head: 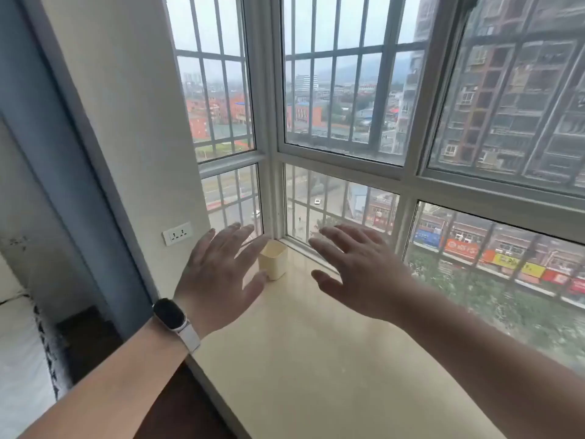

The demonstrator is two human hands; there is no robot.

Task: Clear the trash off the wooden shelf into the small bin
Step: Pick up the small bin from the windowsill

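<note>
A small pale-yellow bin (274, 258) stands in the far corner of a cream window sill (316, 359), where the two window walls meet. My left hand (218, 274) hovers just left of the bin, fingers spread and straight, holding nothing; a dark watch sits on its wrist. My right hand (357, 270) hovers to the bin's right, also spread flat and empty. Both hands are stretched out above the sill. No trash and no wooden shelf show in this view.
Barred windows (342, 99) close off the sill at the back and right. A white wall with a socket (177, 233) stands at the left. Beyond a blue-grey frame (63, 172), a bed with white bedding (19, 343) lies low at the left.
</note>
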